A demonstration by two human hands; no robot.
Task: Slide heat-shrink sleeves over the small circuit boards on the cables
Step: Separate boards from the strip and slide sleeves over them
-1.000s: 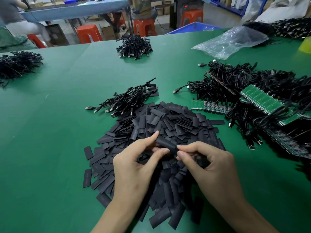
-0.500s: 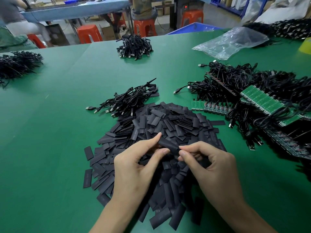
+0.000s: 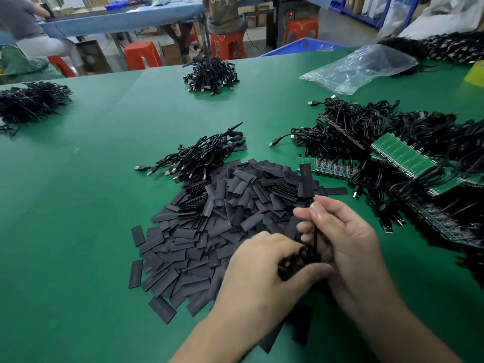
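Black piece [image 3: 298,259] gripped by left hand [image 3: 262,271] and right hand [image 3: 348,239] blurred, sleeve or cable unclear, sleeve pile [image 3: 209,231] partly hidden beneath them, yellow object [image 3: 476,72] cut off, bench [image 3: 78,231] right edge.

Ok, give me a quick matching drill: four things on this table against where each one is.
Things: 1 sleeve pile; 2 plastic bag; 3 green boards; 4 coiled cable.
Places: A in the left hand; B far side of the table, to the right; C middle of the table; D among the cable heap on the right.
Pairs: 1-C, 2-B, 3-D, 4-A.
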